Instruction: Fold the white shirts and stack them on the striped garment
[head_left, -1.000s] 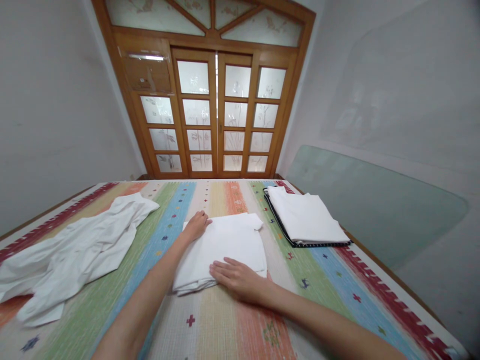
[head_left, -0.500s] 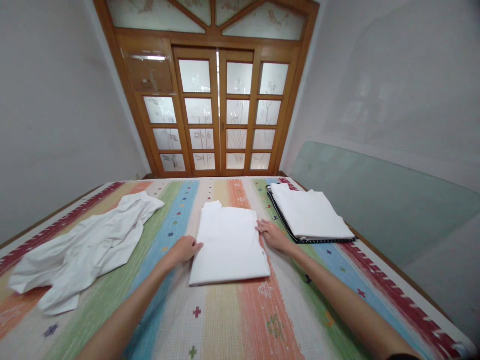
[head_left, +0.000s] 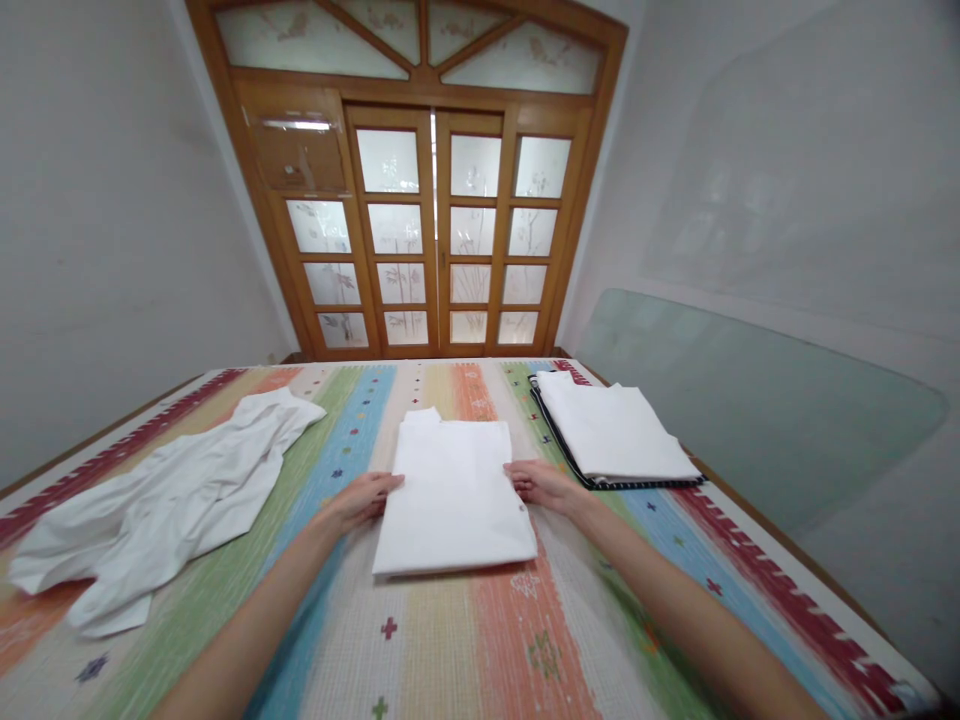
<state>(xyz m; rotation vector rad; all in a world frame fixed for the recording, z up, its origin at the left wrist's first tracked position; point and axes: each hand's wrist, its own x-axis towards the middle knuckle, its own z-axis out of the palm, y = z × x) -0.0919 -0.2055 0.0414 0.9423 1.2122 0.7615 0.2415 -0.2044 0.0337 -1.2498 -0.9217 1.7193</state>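
A folded white shirt [head_left: 454,500] lies flat in the middle of the striped cloth, its edges squared into a rough rectangle. My left hand [head_left: 367,498] grips its left edge, thumb on top and fingers tucked beneath. At the opposite edge my right hand [head_left: 544,484] pinches the fabric in the same way, its fingertips partly hidden under the side. To the right sits a folded stack, a white garment [head_left: 619,430] on top of a black one with a pale dashed edge [head_left: 559,430]. Off to the left spreads a loose, rumpled white shirt [head_left: 180,490].
The striped multicoloured cloth [head_left: 435,640] covers the broad surface under everything. A greenish glass-like panel [head_left: 750,400] leans along the right wall. Wooden doors with frosted panes [head_left: 471,230] stand beyond the far edge.
My right hand has gone from lying against the shirt's right edge to gripping it, and my left fingers have slid further under the left edge. The view has shifted slightly.
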